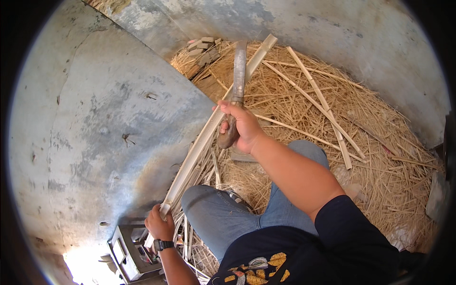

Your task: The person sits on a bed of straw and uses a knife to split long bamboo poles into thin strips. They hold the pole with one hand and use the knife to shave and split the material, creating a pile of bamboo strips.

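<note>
A long split bamboo piece point(195, 151), pale and hollow on its upper face, runs slantwise from the lower left to the far middle. My left hand point(159, 224) is closed around its near end, with a dark watch on the wrist. My right hand point(244, 127) grips the wooden handle of a machete point(240, 71), whose worn metal blade points away from me and crosses over the bamboo near its far end. The thumb of my right hand lies beside the bamboo; whether it presses on it I cannot tell.
Bamboo shavings point(380, 147) cover the floor, with several loose bamboo strips point(319, 95) at the right. Grey walls point(109, 118) close in at the left and back. Broken bricks point(203, 45) lie in the far corner. A small box-like stand point(126, 256) is at the lower left.
</note>
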Motion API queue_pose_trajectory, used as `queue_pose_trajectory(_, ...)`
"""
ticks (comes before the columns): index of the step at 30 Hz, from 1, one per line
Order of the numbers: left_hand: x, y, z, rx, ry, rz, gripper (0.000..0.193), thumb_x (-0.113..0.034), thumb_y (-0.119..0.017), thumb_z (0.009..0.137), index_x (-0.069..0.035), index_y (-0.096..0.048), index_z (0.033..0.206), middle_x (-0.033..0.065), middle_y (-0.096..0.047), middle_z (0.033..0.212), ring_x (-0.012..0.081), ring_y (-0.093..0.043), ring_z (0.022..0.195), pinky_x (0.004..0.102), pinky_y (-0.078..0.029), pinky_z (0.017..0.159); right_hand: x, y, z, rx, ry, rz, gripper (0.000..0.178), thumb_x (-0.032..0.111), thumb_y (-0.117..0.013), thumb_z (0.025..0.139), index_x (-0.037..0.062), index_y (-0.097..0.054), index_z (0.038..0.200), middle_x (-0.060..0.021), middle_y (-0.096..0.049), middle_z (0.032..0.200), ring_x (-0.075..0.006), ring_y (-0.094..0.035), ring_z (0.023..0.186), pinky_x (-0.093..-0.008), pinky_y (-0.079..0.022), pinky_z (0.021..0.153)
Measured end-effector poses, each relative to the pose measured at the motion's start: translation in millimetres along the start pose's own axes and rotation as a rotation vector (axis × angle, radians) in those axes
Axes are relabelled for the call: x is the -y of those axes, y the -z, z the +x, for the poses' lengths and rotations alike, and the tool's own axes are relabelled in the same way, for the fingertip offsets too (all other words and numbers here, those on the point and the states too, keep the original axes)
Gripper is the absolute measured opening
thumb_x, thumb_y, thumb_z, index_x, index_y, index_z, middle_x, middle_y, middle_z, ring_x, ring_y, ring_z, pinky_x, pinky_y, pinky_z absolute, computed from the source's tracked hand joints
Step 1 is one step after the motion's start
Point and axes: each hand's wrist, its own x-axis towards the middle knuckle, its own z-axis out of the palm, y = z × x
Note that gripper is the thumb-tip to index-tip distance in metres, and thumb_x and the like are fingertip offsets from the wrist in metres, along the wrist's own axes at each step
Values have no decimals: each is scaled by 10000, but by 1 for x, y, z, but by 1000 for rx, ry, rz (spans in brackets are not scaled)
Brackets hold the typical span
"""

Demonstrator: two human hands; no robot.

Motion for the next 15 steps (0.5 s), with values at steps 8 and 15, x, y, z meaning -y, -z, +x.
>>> queue_pose_trajectory(8,1,33,2,15,-86,-285,149,-157,-642,856,-16,-633,903,209,-626,710,398,-625,655,446,-476,611,16,6,5,-60,173,-892,393,185,-728,814,17,-605,1148,-102,-692,930,-212,-697,742,-369,-552,674)
queue_pose_trajectory(15,-4,39,-1,71,66,-419,179,-151,-599,856,0,-567,767,227,-571,668,409,-569,600,450,-431,565,-8,-7,-21,346,605,-1740,270,174,-692,799,80,-607,1038,-172,-685,846,-360,-695,822,-482,-552,706)
